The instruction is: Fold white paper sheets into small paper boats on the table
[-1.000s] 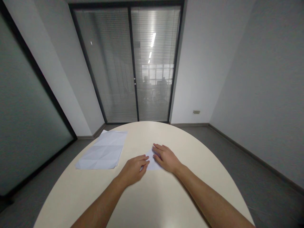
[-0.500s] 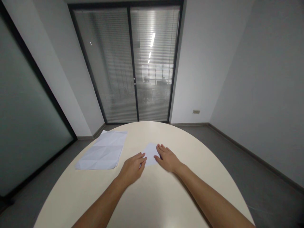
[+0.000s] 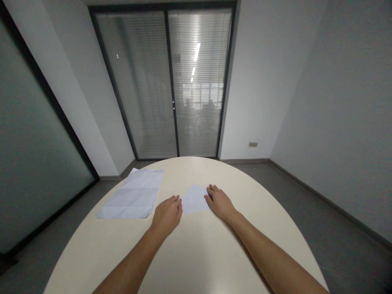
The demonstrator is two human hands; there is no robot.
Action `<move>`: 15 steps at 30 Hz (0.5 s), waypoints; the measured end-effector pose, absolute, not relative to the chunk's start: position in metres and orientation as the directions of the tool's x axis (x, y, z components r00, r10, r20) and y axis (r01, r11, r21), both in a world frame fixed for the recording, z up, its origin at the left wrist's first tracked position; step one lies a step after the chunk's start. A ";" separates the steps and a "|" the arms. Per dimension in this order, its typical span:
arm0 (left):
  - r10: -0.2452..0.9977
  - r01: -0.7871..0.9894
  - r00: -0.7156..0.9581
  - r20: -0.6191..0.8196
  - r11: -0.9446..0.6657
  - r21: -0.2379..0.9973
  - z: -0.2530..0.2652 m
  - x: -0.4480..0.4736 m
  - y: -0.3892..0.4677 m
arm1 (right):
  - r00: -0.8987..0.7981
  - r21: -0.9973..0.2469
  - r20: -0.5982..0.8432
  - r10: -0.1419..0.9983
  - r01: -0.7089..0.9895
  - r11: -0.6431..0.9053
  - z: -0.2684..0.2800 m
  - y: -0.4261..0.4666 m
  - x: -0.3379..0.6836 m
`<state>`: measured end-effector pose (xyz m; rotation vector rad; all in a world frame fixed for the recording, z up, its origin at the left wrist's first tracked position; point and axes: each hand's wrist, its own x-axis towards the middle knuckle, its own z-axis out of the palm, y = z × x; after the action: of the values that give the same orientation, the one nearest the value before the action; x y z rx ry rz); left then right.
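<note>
A small white sheet of folded paper (image 3: pixel 194 200) with a pointed top lies flat on the round table, between my two hands. My left hand (image 3: pixel 168 214) rests at its left edge, fingers slightly bent and apart, covering the left corner. At the right edge lies my right hand (image 3: pixel 219 201), with the thumb and fingers apart and their tips against the paper's border. Neither hand visibly lifts the paper. Farther left is a stack of creased white paper sheets (image 3: pixel 131 195), apart from my left hand.
The cream round table (image 3: pixel 245 245) has its curved far edge near a glass partition with blinds (image 3: pixel 196 122). A frosted glass panel (image 3: pixel 36 143) stands on the left. A wall socket (image 3: pixel 252 144) sits low on the far wall.
My hands have moved apart, the left one to the left and the right one to the right, uncovering more of the folded paper. The stack of sheets stays put.
</note>
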<state>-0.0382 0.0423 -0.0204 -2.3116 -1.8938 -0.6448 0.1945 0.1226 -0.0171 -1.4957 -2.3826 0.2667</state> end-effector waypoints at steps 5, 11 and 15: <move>0.898 0.979 0.100 0.428 -0.166 0.119 -0.025 -0.039 0.044 | -0.370 -0.295 0.247 0.896 0.852 0.433 -0.019 0.127 0.200; 0.864 0.983 0.095 0.494 -0.161 0.093 -0.022 -0.042 0.042 | -0.307 -0.321 0.284 0.908 0.862 0.392 -0.022 0.127 0.202; 0.838 0.904 0.289 0.463 -0.398 0.156 -0.019 -0.040 0.039 | -0.309 -0.342 0.274 0.911 0.854 0.393 -0.019 0.126 0.199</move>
<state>-0.0400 0.0394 -0.0192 -2.4093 -1.6405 -0.7320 0.1990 0.1261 -0.0192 -1.5169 -2.2365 0.1838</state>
